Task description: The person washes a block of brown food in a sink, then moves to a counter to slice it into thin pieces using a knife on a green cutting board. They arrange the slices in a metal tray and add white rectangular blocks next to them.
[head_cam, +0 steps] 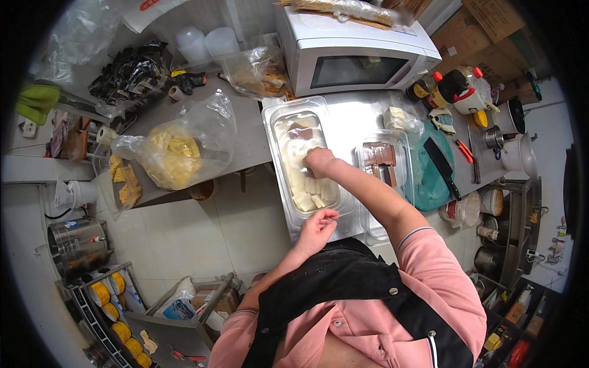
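Note:
Fingers down, my right hand (319, 162) reaches into a clear plastic tub (268, 138) of liquid; its fingertips are hidden, so any grip cannot be told. Pale rectangular slices (306, 188) lie in the near half of the tub, and a reddish-brown piece (301, 131) lies in the far part. My left hand (318, 225) is held at the tub's near edge, its fingers curled and apart, with nothing in it. To the right, a second clear tub (402, 161) holds reddish-brown blocks (379, 154).
A black-handled cleaver (439, 161) lies on a round green cutting board (421, 184). Behind the tubs stands a white microwave (359, 55). Bottles (439, 87) stand at the back right. A plastic bag of yellow food (172, 152) and a smaller container (115, 184) sit left.

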Demonstrator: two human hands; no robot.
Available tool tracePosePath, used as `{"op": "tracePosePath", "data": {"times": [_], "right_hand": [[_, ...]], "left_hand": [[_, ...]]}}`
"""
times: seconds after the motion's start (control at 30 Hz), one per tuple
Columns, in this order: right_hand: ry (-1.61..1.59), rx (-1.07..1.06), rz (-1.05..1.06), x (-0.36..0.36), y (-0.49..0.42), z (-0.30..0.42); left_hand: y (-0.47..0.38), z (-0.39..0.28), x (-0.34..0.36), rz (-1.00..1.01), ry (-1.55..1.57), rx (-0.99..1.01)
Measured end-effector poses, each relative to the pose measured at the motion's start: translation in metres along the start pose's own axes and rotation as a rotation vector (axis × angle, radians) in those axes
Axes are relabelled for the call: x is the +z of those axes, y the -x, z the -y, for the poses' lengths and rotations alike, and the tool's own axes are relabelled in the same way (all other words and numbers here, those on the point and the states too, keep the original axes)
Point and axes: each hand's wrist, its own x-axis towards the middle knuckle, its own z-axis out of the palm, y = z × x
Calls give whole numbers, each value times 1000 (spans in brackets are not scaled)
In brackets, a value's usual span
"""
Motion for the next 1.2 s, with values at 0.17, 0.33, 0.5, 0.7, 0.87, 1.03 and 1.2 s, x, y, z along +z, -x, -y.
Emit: {"op": "tracePosePath", "data": {"times": [0.17, 0.33, 0.5, 0.7, 0.87, 1.03, 1.2], "right_hand": [[-211, 7, -142, -8, 10, 2], [-327, -12, -350, -10, 14, -1], [-325, 43, -645, -12, -12, -10], [-374, 139, -354, -16, -56, -29], [-365, 300, -322, -17, -73, -27], [-307, 403, -315, -15, -76, -21], [-275, 356, -281, -29, -57, -8]], "left_hand": [[-4, 6, 2, -37, -18, 49], [-8, 5, 8, -21, -25, 15], [-9, 1, 11, 7, -22, -38], [-8, 8, 10, 5, -2, -44], [-7, 8, 6, -24, 5, -42], [-7, 5, 3, -31, 9, -58], [-8, 3, 1, -31, 10, -67]]}}
